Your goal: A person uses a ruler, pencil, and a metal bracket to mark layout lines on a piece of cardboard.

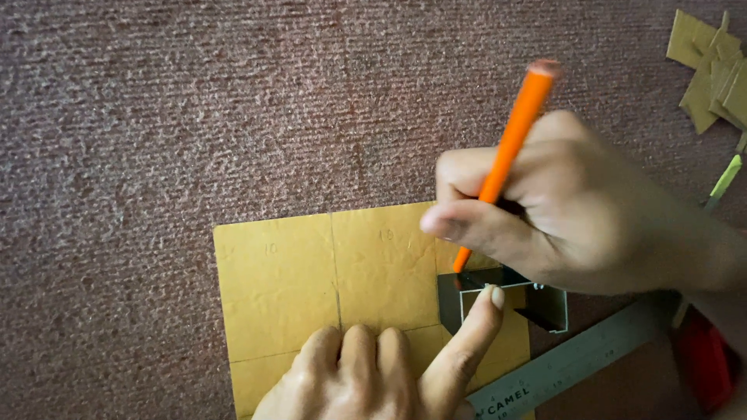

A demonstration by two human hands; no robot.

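Pinching an orange pencil (510, 152) between thumb and closed fingers, the right hand (560, 210) sets its tip against a small dark set square (506, 299) lying at the right edge of a yellow-brown cardboard sheet (311, 288) on the reddish carpet (194, 117). The left hand (373, 373), holding nothing, rests knuckles-down on the sheet's lower edge, forefinger stretched onto the square. A steel ruler (576, 362) lies just beside, and cardboard scraps (712, 70) sit at the carpet's far right corner.

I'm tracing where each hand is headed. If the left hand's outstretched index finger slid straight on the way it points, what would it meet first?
The left hand points its index finger up and right, its tip already on the small dark set square. Straight on, it would probably meet the right hand, which grips the orange pencil, though depth is unclear.
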